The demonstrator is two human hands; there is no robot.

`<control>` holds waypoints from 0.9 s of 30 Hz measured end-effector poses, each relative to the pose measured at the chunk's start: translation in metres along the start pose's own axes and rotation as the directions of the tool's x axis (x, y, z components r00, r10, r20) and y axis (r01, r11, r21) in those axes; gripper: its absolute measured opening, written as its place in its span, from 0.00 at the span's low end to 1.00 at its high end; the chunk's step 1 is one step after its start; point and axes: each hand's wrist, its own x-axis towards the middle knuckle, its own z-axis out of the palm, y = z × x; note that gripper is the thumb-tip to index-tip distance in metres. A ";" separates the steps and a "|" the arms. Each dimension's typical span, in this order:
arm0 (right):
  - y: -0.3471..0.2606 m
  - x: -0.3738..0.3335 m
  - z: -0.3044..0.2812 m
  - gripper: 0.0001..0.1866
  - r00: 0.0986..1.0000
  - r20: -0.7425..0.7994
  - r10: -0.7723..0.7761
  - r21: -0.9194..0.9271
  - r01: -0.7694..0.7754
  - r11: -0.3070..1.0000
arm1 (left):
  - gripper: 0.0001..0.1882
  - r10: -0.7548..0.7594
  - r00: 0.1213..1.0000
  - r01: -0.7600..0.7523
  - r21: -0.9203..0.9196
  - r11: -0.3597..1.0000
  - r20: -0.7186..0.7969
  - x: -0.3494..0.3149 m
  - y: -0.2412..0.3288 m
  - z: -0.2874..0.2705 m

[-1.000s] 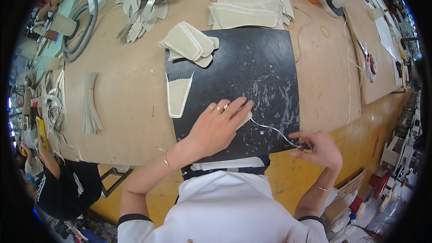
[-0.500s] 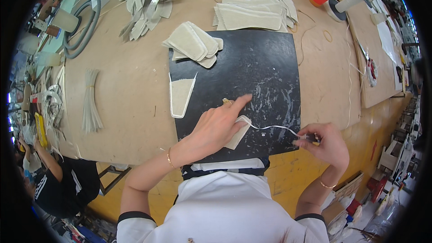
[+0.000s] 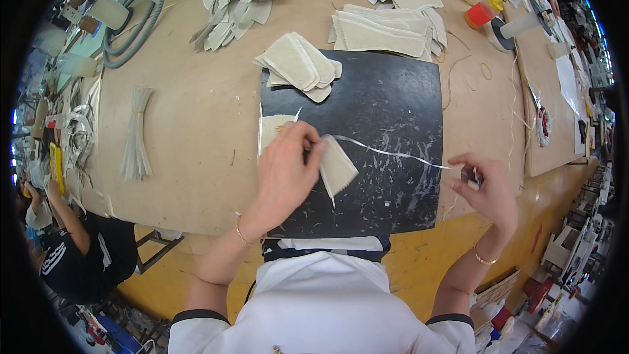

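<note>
I note the left hand (image 3: 288,167) pinching a cream tapered fabric piece (image 3: 339,169) over the black rectangular mat (image 3: 393,101); its narrow white strip (image 3: 393,153) runs toward the right hand (image 3: 486,190), curled round a small dark object (image 3: 468,174).

the left hand (image 3: 288,164) covers much of a beige piece (image 3: 268,126), and its thumb hides an edge of the patch (image 3: 339,167). the right hand (image 3: 464,172) partly hides a dark object (image 3: 469,176), too small to identify; the end of the white strip (image 3: 400,153) is lost at those fingers. the top edge cuts off the straps (image 3: 239,3), the bottom edge the white shirt (image 3: 321,308). at left, a person in black (image 3: 114,246) fades into the dark rim; clutter at far right (image 3: 567,242) is too small to tell.
</note>
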 end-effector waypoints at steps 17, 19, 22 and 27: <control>-0.101 0.066 0.104 0.12 0.983 0.024 -0.182 -0.148 0.183 0.972 | 0.29 0.309 0.948 -0.234 0.480 0.846 -0.082 -0.070 -0.015 0.031; -0.101 0.062 0.108 0.11 0.972 0.040 -0.230 -0.118 0.233 0.965 | 0.32 0.297 0.948 -0.222 0.432 0.874 -0.114 -0.067 -0.017 0.031; -0.102 0.058 0.111 0.11 0.967 0.042 -0.250 -0.082 0.253 0.964 | 0.34 0.279 0.958 -0.234 0.398 0.887 -0.059 -0.062 -0.021 0.023; -0.112 0.062 0.114 0.11 0.987 0.003 -0.162 0.130 0.160 0.978 | 0.36 0.327 0.945 -0.287 0.426 0.858 -0.021 -0.057 -0.022 0.016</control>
